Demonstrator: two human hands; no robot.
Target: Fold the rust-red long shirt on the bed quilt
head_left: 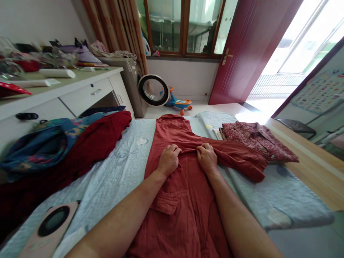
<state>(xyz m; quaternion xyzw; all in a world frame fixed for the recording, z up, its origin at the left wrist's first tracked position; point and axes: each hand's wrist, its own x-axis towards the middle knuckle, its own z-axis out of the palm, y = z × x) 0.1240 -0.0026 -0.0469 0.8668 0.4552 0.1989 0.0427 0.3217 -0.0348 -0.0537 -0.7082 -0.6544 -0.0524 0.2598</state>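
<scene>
A rust-red long-sleeved garment (185, 200), with a flap pocket low on its left side, lies spread on a pale blue quilted cover (129, 143). One sleeve (242, 157) stretches out to the right; the other sleeve does not show. My left hand (170, 159) has its fingers closed on the fabric near the middle of the garment. Level with it, a short way to the right, my right hand (207, 157) pinches the same cloth. Between the two hands the fabric is drawn into a crosswise fold.
Folded patterned red clothing (258, 139) sits beyond the sleeve. Dark red cloth (102, 139) and a blue floral garment (48, 139) are heaped at left, near a pink device (51, 229). A washing machine's round door (153, 90) hangs ajar behind, beside a cluttered desk (88, 84).
</scene>
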